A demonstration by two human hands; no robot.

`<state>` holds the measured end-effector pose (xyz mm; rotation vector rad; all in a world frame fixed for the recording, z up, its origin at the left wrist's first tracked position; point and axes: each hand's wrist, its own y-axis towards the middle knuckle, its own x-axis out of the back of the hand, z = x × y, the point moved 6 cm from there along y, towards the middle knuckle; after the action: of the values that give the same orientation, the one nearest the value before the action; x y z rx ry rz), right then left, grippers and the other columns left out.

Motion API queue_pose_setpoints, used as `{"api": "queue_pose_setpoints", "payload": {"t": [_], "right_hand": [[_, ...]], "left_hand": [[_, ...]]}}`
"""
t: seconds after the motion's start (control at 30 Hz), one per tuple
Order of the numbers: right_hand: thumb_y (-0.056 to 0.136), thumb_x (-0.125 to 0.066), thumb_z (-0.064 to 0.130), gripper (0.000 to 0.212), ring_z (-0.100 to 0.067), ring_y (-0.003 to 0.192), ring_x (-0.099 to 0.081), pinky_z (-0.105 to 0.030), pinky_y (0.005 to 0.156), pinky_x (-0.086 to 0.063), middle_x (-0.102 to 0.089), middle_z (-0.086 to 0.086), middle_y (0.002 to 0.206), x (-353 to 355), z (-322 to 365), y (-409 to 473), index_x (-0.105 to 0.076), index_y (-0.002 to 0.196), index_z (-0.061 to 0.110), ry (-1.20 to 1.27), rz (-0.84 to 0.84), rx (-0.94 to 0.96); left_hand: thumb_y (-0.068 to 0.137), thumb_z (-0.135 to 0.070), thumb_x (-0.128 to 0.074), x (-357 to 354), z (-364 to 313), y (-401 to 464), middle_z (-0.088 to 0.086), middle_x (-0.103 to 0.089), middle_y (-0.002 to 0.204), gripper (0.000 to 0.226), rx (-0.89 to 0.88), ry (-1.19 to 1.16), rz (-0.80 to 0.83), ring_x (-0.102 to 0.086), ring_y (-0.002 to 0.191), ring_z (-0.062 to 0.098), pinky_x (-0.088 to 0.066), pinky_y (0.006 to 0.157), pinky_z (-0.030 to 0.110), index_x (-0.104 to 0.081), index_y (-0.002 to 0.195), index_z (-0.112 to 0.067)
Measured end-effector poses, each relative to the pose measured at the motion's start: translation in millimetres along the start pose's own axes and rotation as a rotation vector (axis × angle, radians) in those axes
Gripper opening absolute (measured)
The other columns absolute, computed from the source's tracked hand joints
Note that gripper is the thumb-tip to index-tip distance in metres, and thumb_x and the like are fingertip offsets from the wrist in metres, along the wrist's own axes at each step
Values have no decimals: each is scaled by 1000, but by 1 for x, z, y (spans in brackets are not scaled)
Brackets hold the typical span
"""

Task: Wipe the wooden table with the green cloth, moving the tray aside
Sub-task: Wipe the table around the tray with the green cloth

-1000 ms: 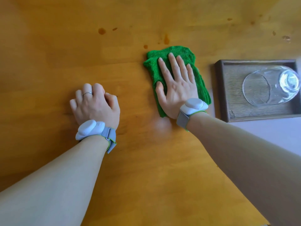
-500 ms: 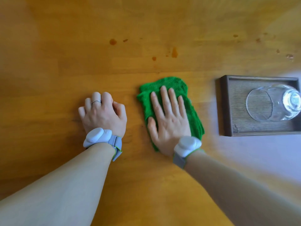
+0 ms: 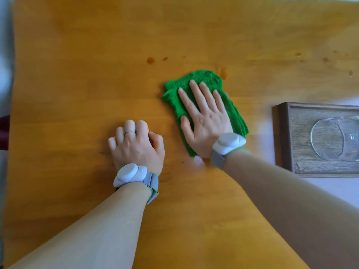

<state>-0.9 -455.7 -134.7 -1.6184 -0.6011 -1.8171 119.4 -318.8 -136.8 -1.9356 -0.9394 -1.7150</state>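
Lying flat with its fingers straight and slightly spread, the right hand [image 3: 206, 121] is pressed palm-down on the cloth [image 3: 202, 88]; the cloth is green, bunched into folds, and is spread on the table [image 3: 77, 74] near its middle, its far edge showing beyond the fingertips and its near edge reaching under the wrist; a brown spot [image 3: 223, 71] is seen just beside the cloth's far right corner, and whether the two touch cannot be told. The left hand [image 3: 136, 144] is rested on the table to the left of the cloth, apart from it; its fingers are curled under into a loose fist and nothing is held in it; a ring [image 3: 129, 131] is worn on one finger. A grey band with a pale oval unit is strapped to each wrist: the left band [image 3: 132, 174] and the right band [image 3: 228, 143]. More small brown spots [image 3: 150, 60] are scattered across the far part of the table, left of and beyond the cloth, and further ones are seen toward the far right. The tray [image 3: 283, 136], dark and wooden, is set at the right edge of the view, well apart from the cloth; a clear glass [image 3: 330, 141] is laid on its side in the tray, and is cut off by the frame's edge.
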Motion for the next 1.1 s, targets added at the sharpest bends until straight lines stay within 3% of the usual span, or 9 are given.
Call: {"api": "queue_pose_setpoints", "payload": {"t": [0.23, 0.53, 1.1], "right_hand": [[103, -27, 46, 66, -28, 161, -13, -50, 130, -10, -18, -5, 173, 0, 0, 22, -22, 166, 26, 13, -34, -70], [104, -32, 47, 69, -28, 162, -6, -51, 130, -8, -11, -7, 174, -8, 26, -54, -17, 167, 24, -2, 37, -48], [102, -27, 47, 67, -28, 161, -11, -50, 131, -7, -15, -7, 174, 1, 11, 37, -20, 166, 26, 20, -31, -74]], "left_hand": [[89, -25, -48, -1, -1, 0, 5, -47, 82, 13, -8, -7, -6, -44, 76, 29, -33, 71, 43, -48, 80, -16], [87, -24, -50, 0, -1, 1, 7, -49, 83, 12, -7, -10, -9, -46, 78, 32, -32, 71, 44, -50, 80, -15], [89, -27, -47, 1, -1, 1, 3, -45, 81, 14, 6, -7, 13, -40, 76, 24, -32, 71, 40, -48, 79, -17]]}}
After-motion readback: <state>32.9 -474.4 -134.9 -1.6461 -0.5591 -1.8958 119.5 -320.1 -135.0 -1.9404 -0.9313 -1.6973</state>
